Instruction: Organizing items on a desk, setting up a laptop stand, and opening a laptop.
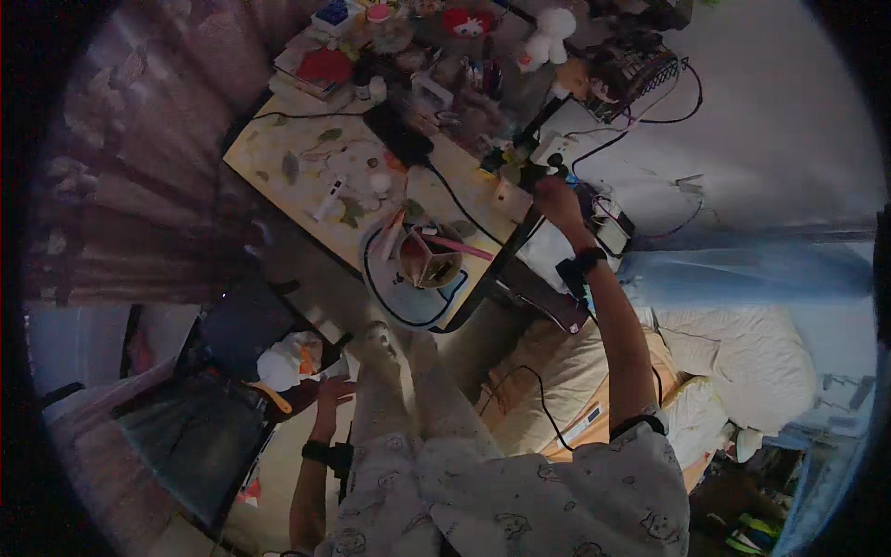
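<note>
My right hand (pixel 559 202) reaches past the desk's right edge, its fingers bent at a black plug (pixel 555 161) in a white power strip (pixel 553 147); whether it grips the plug is hard to tell. Down at the lower left, my left hand (pixel 335 391) hangs beside my leg, fingers spread, near a white bag with orange marks (pixel 289 362) and an orange handle (pixel 273 397). On the desk (pixel 257 150) lie a black power adapter (pixel 398 134) with its cable and a white stick-like device (pixel 330 200). A divided round container (pixel 431 257) stands at the desk's near corner.
Plush toys (pixel 555 31), books (pixel 306 73) and small items crowd the desk's back. A black wire basket (pixel 644 66) stands by the wall. Cables hang right of the desk. A bed with pale bedding (pixel 738 348) is at the right, a curtain (pixel 153 174) at the left.
</note>
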Demonstrator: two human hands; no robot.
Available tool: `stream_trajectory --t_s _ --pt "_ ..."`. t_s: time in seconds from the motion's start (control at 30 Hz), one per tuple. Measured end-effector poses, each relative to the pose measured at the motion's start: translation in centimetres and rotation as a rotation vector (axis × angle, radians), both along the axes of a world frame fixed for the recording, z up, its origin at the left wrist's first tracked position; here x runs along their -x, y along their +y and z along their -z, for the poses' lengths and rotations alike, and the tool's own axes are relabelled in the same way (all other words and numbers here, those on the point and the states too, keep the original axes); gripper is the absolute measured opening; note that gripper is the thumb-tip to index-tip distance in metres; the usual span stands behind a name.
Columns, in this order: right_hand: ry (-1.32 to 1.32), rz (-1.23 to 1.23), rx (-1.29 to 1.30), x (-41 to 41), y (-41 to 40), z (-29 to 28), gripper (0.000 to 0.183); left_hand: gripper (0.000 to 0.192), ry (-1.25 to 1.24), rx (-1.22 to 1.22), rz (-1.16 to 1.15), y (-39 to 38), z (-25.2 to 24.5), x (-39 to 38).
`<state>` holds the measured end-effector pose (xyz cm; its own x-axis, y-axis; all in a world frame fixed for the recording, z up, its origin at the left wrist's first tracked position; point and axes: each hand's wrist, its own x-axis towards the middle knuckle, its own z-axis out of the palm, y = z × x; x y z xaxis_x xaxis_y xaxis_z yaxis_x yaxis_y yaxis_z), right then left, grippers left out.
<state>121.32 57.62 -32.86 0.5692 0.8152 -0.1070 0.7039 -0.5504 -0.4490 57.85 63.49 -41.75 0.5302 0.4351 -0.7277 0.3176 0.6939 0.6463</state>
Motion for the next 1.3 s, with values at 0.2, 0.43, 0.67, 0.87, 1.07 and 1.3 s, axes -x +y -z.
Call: stream_trajectory --t_s 0.2,0.43,0.67,0.87,1.07,1.3 --pt "0.084 -0.406 -0.127 3.9 1.8 -0.2 0.051 0.057 0.116 0.047 -0.048 -0.9 -0.8 0.9" --pt "-0.346 -0.405 -0.082 5.9 2.6 2.8 0.062 0.06 0.145 -0.081 -0.038 -1.5 -2.8 0.4" --pt "-0.35 -0.605 -0.205 6.3 1.3 4.4 0.052 0.055 0.144 -0.032 -0.04 -1.7 -3.1 -0.1" --pt "-0.298 -0.551 -0.219 6.2 1.4 4.6 0.058 0.048 0.092 -0.149 -0.032 -1.9 -4.4 -0.6" --pt "-0.295 -0.48 -0.112 6.6 2.5 4.1 0.04 0.048 0.12 -0.141 -0.029 -1.8 -5.1 -1.2" --pt "-0.53 -0.26 -0.066 5.0 2.5 2.3 0.019 0.052 0.121 -0.015 -0.036 -1.6 -3.1 -0.3"
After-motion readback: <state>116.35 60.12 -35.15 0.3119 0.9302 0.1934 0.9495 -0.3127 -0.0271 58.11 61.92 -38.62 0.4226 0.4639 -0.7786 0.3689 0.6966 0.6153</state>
